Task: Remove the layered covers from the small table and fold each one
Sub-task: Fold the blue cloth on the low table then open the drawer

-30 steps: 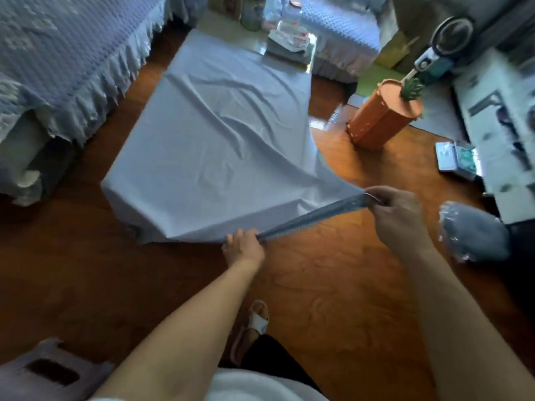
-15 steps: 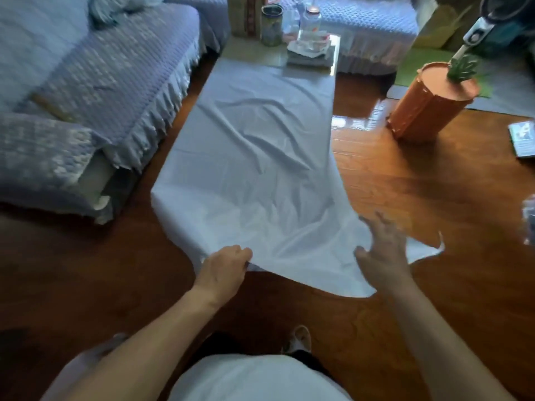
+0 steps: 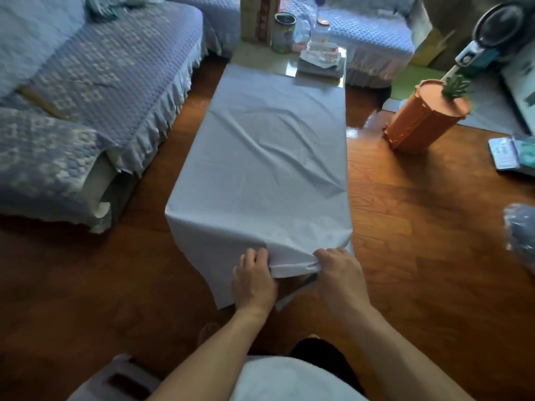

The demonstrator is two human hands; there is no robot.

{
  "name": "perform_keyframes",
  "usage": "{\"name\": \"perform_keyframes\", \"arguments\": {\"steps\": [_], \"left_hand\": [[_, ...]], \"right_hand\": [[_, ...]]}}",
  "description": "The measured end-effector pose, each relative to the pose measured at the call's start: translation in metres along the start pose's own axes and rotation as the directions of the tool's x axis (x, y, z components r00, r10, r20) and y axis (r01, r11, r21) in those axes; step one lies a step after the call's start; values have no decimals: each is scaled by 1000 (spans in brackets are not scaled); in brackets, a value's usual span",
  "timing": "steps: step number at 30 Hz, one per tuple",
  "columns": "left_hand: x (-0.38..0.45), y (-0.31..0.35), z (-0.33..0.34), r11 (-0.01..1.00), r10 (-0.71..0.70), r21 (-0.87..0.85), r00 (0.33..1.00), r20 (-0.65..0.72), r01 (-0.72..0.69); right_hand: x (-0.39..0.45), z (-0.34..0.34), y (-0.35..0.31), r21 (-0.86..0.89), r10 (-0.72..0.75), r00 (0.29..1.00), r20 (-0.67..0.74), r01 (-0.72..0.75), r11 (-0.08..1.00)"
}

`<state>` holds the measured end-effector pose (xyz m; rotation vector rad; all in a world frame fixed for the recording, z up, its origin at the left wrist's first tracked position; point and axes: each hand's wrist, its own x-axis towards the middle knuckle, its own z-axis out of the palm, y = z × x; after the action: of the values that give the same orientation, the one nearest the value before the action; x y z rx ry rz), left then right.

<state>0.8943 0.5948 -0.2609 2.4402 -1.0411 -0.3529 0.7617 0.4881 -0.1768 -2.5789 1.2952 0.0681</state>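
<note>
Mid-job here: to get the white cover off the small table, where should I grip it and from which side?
Grip the white cover along its near hanging hem, from the person's end of the table. That edge drapes free there, and the left hand and right hand already hold its bunched fold. The far end lies by stacked items, so it looks better to draw the cover toward you.

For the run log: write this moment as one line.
stage: removing cover | left hand: grips white cover near edge | right hand: pinches same edge | cover: still draped over table | far end: jars
</note>
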Motion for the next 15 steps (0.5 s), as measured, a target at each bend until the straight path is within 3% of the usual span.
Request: {"name": "perform_keyframes", "arguments": {"steps": [4,8,12,14,15], "left_hand": [[22,-49,2,954,-284,-95,959,13,284],[27,-103,-3,958,-280,-47,958,64,283],[41,-110,2,941,-328,29,894,306,336],[46,-104,13,881,-382,-98,818,430,463],[50,-103,21,804,-398,-214,770,498,555]], "right_hand": [[3,-10,-13,66,161,985,-55,-158,985],[10,-14,-17,185,279,958,-71,-262,947],[22,-17,-33,282,312,948,-57,-285,916],[24,-16,-37,295,322,945,-59,-292,910],[24,-16,-38,293,325,944,-54,-296,909]]}}
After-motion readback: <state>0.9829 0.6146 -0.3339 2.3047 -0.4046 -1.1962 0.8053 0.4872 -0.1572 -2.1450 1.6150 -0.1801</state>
